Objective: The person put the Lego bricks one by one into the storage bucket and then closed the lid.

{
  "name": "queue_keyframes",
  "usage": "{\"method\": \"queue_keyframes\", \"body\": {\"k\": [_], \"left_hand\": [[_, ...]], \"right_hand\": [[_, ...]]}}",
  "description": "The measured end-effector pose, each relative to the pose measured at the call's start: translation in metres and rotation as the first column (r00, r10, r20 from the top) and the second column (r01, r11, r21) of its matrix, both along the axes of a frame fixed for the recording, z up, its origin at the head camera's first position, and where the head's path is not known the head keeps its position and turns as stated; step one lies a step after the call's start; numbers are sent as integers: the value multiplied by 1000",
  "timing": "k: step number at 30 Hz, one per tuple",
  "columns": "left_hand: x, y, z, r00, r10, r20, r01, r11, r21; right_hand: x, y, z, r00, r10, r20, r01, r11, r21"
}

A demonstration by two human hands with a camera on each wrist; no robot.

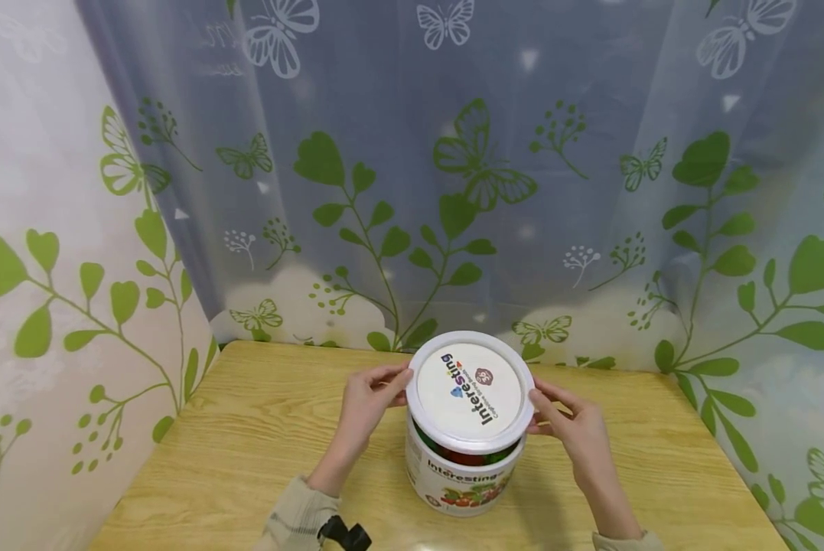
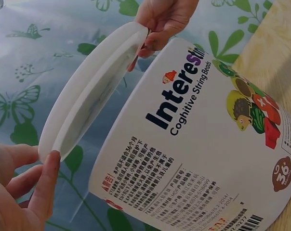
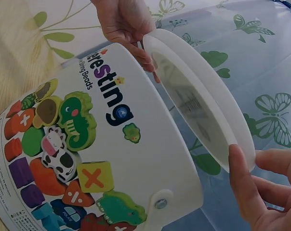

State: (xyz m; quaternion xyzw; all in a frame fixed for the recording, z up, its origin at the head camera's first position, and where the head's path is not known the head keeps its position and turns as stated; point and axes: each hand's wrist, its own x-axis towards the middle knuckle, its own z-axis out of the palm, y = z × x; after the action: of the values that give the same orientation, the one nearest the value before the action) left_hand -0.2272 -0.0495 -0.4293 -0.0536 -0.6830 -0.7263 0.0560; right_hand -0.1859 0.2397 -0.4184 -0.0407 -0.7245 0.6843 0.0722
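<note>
A round white lid [image 1: 470, 392] printed "Interesting" is held above a white bucket [image 1: 456, 482] on the table. Between lid and bucket a gap shows, and dark green and red contents [image 1: 463, 457] peek through at the front. My left hand [image 1: 370, 402] pinches the lid's left rim between thumb and fingers. On the opposite rim my right hand [image 1: 577, 428] does the same. Both wrist views show the lid [image 2: 92, 91] apart from the bucket's top edge. Pictures of string beads cover the bucket wall [image 3: 73, 139], with a handle joint [image 3: 160, 203] near its rim.
The bucket stands on a wood-grain table [image 1: 260, 428]. Behind the table hangs a blue-grey curtain [image 1: 384, 229] with green leaves and butterflies, close to its back edge. More patterned cloth covers the left and right sides. A black strap [image 1: 343, 532] is at the left wrist.
</note>
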Motion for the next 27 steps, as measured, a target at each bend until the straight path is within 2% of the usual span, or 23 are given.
{"method": "queue_keyframes", "body": {"k": [5,17,27], "left_hand": [[0,1,-4,1000,-4,20,4,1000,-4],[3,1,-16,999,-14,44,18,996,-86],[5,0,-22,998,10,59,-2,989,-146]], "right_hand": [[0,2,-4,999,18,29,-18,1000,21],[3,4,-13,994,19,106,-29,995,98],[5,1,-20,991,9,135,-31,986,164]]}}
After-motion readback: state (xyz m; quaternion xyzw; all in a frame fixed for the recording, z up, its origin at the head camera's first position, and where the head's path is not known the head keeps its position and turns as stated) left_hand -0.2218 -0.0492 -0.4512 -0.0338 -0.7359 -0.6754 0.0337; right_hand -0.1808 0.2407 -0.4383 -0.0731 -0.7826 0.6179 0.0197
